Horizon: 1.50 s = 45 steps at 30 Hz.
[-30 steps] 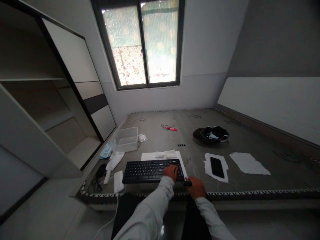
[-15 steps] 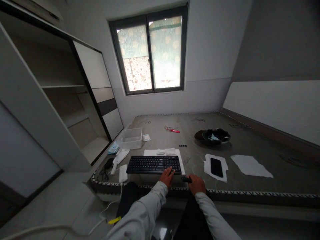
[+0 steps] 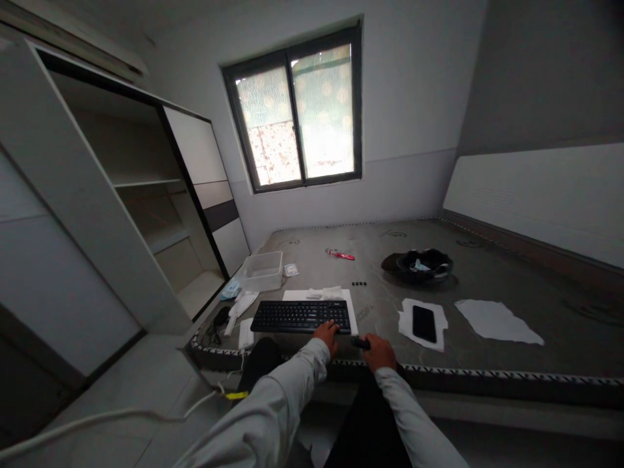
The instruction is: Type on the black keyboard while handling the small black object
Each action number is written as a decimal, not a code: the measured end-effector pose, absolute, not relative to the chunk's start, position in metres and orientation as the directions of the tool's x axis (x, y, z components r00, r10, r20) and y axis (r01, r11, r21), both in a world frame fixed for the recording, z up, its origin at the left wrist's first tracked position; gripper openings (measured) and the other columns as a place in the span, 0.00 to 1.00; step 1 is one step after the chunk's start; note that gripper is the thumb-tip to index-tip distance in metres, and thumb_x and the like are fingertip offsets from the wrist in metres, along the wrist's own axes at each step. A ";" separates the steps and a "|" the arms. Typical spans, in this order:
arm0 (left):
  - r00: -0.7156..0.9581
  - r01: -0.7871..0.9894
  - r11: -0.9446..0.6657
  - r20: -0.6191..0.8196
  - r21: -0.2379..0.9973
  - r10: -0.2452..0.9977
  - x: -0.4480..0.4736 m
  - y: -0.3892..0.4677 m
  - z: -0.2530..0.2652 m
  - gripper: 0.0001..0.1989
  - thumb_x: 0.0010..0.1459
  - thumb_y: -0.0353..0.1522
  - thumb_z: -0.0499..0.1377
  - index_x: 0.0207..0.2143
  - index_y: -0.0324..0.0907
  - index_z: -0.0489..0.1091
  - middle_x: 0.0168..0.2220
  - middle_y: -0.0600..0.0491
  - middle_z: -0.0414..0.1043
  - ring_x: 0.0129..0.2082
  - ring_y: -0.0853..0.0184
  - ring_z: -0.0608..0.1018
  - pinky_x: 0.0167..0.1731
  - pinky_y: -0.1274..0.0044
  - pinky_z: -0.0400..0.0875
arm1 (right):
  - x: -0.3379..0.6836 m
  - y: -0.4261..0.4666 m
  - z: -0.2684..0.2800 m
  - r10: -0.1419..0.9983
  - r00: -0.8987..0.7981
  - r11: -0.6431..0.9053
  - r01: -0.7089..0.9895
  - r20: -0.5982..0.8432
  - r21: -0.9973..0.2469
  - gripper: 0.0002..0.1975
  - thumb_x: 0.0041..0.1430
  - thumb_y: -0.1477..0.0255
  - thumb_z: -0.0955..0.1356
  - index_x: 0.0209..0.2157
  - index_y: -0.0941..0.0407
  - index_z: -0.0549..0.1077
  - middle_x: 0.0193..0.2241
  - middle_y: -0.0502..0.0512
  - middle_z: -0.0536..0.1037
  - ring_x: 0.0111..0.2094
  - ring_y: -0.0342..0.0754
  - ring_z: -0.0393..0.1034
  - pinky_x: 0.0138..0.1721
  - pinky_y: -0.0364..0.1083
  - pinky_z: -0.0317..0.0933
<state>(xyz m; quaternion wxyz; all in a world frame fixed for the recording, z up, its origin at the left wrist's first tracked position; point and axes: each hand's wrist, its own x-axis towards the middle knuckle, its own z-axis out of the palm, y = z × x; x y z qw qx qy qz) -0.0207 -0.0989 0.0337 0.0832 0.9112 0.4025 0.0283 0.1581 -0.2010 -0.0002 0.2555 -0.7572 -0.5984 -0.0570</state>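
The black keyboard (image 3: 287,316) lies at the near edge of the mattress, partly over a white sheet (image 3: 355,318). My left hand (image 3: 327,338) rests on its right front corner, fingers stretched out over the keys at that end. Just right of the keyboard, my right hand (image 3: 380,351) is closed round a small black object (image 3: 359,342). One end of it sticks out to the left near the keyboard's corner; its kind is too dark to make out. Several small black pieces (image 3: 359,283) sit in a row beyond the sheet.
A black phone (image 3: 424,324) on white paper and a torn white sheet (image 3: 500,321) lie right. Behind them is a dark cap (image 3: 424,268). A clear plastic box (image 3: 263,272), a white power strip (image 3: 246,334) and a red packet (image 3: 341,255) are also on the mattress.
The view has tilted and shifted slightly. My right hand has brought the black object a little closer to the keyboard's right corner. My left hand stays on the keyboard.
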 end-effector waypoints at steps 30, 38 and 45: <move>0.578 0.813 -0.556 -0.127 0.171 0.806 -0.016 -0.073 0.070 0.19 0.54 0.36 0.54 0.48 0.54 0.73 0.49 0.57 0.75 0.49 0.60 0.75 0.52 0.69 0.68 | 0.170 -0.200 -0.022 0.885 0.255 -0.151 0.949 0.389 -0.277 0.07 0.59 0.73 0.62 0.31 0.54 0.72 0.32 0.54 0.77 0.36 0.49 0.71 0.38 0.45 0.55; 0.571 0.809 -0.533 -0.117 0.249 0.813 -0.019 -0.063 0.072 0.18 0.53 0.34 0.54 0.45 0.55 0.75 0.46 0.60 0.77 0.47 0.63 0.76 0.52 0.72 0.68 | 0.175 -0.200 -0.021 0.884 0.287 -0.172 0.934 0.368 -0.314 0.11 0.61 0.72 0.61 0.30 0.53 0.74 0.32 0.55 0.78 0.35 0.49 0.72 0.39 0.45 0.57; 0.521 0.825 -0.479 -0.075 0.299 0.850 -0.022 -0.071 0.069 0.16 0.55 0.34 0.53 0.44 0.55 0.76 0.45 0.60 0.77 0.47 0.64 0.76 0.52 0.74 0.67 | 0.164 -0.190 -0.019 0.880 0.245 -0.102 0.934 0.406 -0.341 0.08 0.53 0.77 0.63 0.30 0.52 0.73 0.31 0.55 0.78 0.35 0.52 0.73 0.39 0.47 0.61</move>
